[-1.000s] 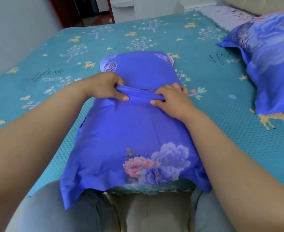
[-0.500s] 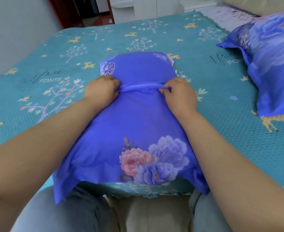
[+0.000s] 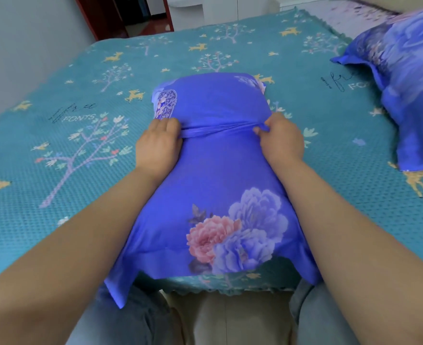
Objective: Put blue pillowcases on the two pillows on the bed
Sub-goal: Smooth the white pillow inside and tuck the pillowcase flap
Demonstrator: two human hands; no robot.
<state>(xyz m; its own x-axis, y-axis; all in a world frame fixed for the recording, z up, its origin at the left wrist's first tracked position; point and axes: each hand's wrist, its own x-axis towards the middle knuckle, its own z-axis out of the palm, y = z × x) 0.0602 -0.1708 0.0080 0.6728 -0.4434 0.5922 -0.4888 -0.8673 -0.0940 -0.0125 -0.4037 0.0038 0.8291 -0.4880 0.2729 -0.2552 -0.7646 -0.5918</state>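
Note:
A pillow in a blue floral pillowcase [image 3: 213, 185] lies lengthwise on the bed in front of me, its near end hanging over the bed's edge. Across its middle runs the bunched hem of the case. My left hand [image 3: 157, 143] grips that hem at the left side, and my right hand [image 3: 281, 140] pinches it at the right side. Beyond the hem the far part of the pillow [image 3: 213, 98] is covered in blue cloth too, with a patterned corner showing at its left. A second pillow in a blue pillowcase [image 3: 409, 78] lies at the right.
The bed carries a teal cover [image 3: 81, 135] printed with trees and deer. A grey wall runs along the left, and a dark red door frame [image 3: 98, 18] stands behind the bed. My knees in grey trousers are below the bed's near edge.
Both hands have slid apart along the hem and pushed it farther up the pillow, away from me. The pillow's near end has shifted a little up onto the bed.

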